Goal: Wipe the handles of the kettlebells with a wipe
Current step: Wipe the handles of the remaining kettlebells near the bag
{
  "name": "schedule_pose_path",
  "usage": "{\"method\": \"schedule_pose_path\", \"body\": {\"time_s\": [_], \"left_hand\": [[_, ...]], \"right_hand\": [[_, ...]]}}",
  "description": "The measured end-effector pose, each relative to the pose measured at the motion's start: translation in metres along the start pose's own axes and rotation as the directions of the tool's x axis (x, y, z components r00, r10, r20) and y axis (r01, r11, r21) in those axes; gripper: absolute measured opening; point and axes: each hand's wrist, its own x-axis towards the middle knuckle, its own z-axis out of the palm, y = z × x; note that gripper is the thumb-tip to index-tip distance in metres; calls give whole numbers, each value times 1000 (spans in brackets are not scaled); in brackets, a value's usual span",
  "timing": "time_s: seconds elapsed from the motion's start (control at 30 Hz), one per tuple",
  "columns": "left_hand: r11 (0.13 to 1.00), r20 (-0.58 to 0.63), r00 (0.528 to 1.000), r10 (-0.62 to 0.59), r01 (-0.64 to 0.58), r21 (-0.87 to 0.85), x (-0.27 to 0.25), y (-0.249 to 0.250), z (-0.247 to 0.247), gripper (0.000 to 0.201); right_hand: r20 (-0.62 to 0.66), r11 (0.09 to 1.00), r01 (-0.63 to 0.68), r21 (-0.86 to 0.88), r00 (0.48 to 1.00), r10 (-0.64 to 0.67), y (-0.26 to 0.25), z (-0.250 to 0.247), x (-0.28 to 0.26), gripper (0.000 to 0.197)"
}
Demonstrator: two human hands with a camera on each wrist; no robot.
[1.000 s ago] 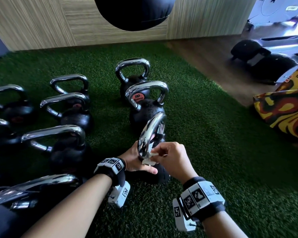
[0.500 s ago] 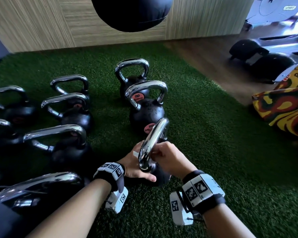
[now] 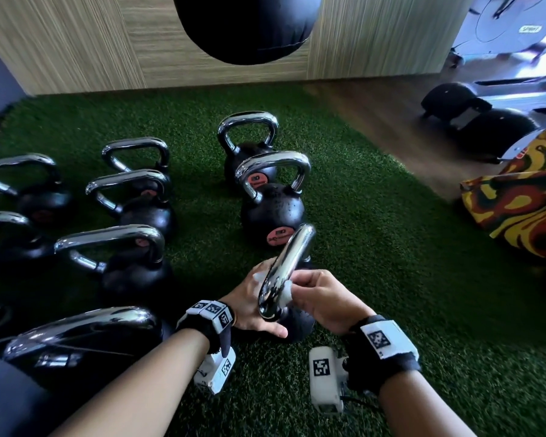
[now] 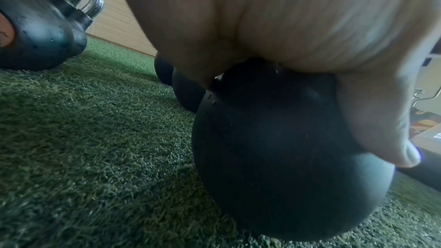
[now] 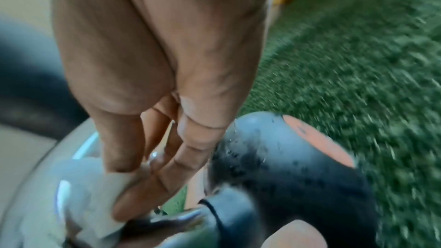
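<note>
The nearest kettlebell of the right-hand row has a black ball (image 4: pixel 286 148) and a chrome handle (image 3: pixel 286 266) seen edge-on. My left hand (image 3: pixel 252 307) cups the top of the ball, thumb lying along its side; its fingers are hidden behind the handle. My right hand (image 3: pixel 319 298) pinches a white wipe (image 3: pixel 287 293) against the lower near part of the handle. In the right wrist view the fingers (image 5: pixel 143 186) press the wipe (image 5: pixel 90 195) onto the chrome, beside the ball (image 5: pixel 286 176) with its orange label.
Two more kettlebells (image 3: pixel 271 197) stand in line behind this one, and several others (image 3: pixel 130 257) crowd the left on green turf (image 3: pixel 407 279). A black punching bag (image 3: pixel 249 26) hangs ahead. A patterned bag (image 3: pixel 524 209) and black equipment (image 3: pixel 473 121) sit right.
My right hand has rubbed the wipe along the lower handle: closed over the chrome half a second ago, it now sits to its right with the wipe showing. The left hand stayed put.
</note>
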Motion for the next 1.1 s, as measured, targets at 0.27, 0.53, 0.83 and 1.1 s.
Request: {"method": "schedule_pose_path", "body": {"time_s": [0.27,0.53,0.83,1.1], "left_hand": [[1000,7,1000,-10,10,9,-2,4,-3,122],[991,36,991,-128,127,31,-3,-7,4,142],[998,-10,998,-66,65,-19,-1,2,-1,138],[988,71,986,-152,149,34,-3,17,-8,133]], "right_hand": [[11,977,-64,204,998,63,0,-10,0,32],[-252,930,125,346,967,-36,-12,-3,15,23],[-698,937,300,178,710,-94,-14,2,32,25],[-852,950,83,-300,424,-306,-17,1,42,16]]}}
